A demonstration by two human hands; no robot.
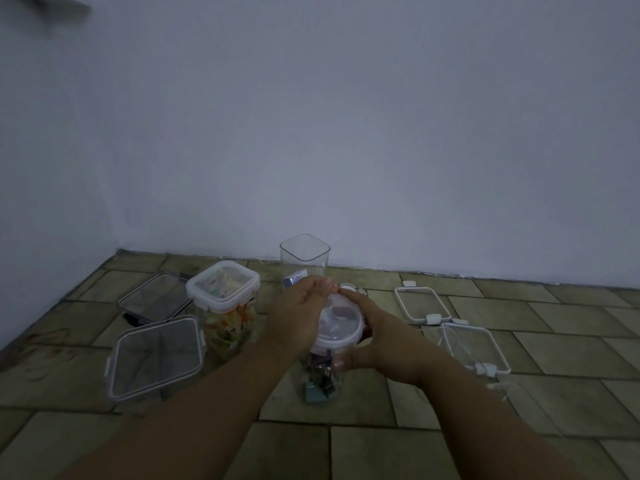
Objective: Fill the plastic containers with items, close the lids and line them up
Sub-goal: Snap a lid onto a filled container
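Where our hands meet: we hold the round lid (341,318) on top of the round container (320,379), which stands on the tiled floor (450,445), about midway between its wall edge and its near edge.
Left hand: our left hand (298,313) curls over the lid's left and far rim, fingertips bent down onto it, grasping it.
Right hand: our right hand (379,341) wraps the lid's right side, thumb at the near rim, also grasping it.
Contents: small dark and grey-blue items show through the clear wall; we cannot tell what they are.
Left of our hands: the filled square container (225,306) stands with its white-rimmed lid on, holding pale, orange and green pieces.
Front left: a clear lidded box (156,355) sits just beside the filled one, nearer us.
Toward the left corner: a dark-rimmed box (152,299) lies behind the clear one.
Wall edge: a tall open container (304,261) stands upright, lidless, with something blue low inside.
Right side: a far loose lid (420,304) and a near loose lid (474,348) lie apart from our hands.
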